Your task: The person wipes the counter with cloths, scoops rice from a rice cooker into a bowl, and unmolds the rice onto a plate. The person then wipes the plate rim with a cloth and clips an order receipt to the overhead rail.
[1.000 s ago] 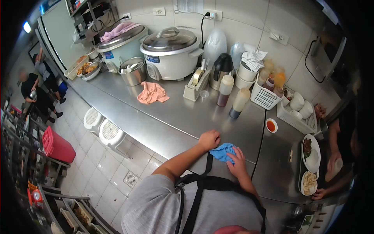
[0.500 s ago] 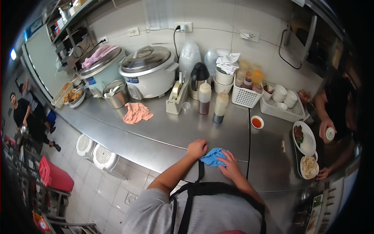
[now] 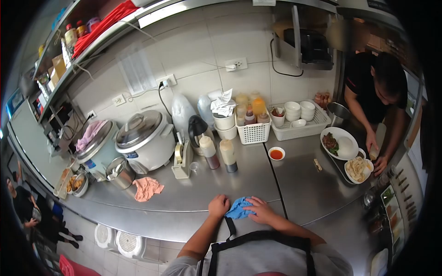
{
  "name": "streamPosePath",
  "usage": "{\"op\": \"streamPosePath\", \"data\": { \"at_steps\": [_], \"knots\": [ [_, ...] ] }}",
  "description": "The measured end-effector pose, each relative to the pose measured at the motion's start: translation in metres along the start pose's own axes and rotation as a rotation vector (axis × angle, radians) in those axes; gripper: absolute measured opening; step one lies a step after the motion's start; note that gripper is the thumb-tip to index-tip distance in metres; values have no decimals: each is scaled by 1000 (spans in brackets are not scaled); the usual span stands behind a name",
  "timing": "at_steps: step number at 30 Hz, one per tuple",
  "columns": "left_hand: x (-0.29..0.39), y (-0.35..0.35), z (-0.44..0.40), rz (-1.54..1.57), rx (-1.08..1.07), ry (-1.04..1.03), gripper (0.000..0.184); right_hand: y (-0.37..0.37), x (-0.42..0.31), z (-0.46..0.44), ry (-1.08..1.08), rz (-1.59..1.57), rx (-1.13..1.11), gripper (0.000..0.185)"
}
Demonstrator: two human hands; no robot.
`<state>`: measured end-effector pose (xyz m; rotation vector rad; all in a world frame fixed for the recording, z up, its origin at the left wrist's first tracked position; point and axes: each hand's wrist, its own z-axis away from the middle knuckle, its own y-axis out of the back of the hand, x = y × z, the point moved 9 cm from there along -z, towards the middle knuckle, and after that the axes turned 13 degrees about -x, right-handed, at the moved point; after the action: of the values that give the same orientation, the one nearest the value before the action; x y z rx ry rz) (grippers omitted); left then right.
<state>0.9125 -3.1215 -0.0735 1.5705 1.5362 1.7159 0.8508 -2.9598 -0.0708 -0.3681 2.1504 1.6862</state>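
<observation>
My left hand [image 3: 218,205] rests on the steel counter [image 3: 184,221] with its fingers curled closed, just left of a crumpled blue cloth [image 3: 238,209]. Nothing shows in that fist. My right hand [image 3: 260,210] lies over the right part of the cloth, fingers spread and pressed on top of it. Beyond my hands stand two squeeze bottles, one with reddish-brown sauce [image 3: 210,154] and one with dark sauce [image 3: 228,157]. A black apron strap [image 3: 230,226] hangs close to the cloth.
Rice cookers [image 3: 145,140] and an orange cloth [image 3: 148,189] are at left. A sauce bowl [image 3: 276,154], white basket [image 3: 252,132] and dish rack [image 3: 301,131] stand at right. A person [image 3: 377,92] bends over a tray with plated food [image 3: 340,143]. Stools [image 3: 131,244] sit below.
My view has turned right and up, so the person at right shows more fully. That person now leans over the tray. My hands stay at the blue cloth.
</observation>
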Motion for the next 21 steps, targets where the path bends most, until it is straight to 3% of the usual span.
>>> {"op": "streamPosePath", "data": {
  "at_steps": [21],
  "knots": [
    [-3,-7,1,-26,-7,-26,12,-13,10,2,-12,-23,9,37]
  ]
}}
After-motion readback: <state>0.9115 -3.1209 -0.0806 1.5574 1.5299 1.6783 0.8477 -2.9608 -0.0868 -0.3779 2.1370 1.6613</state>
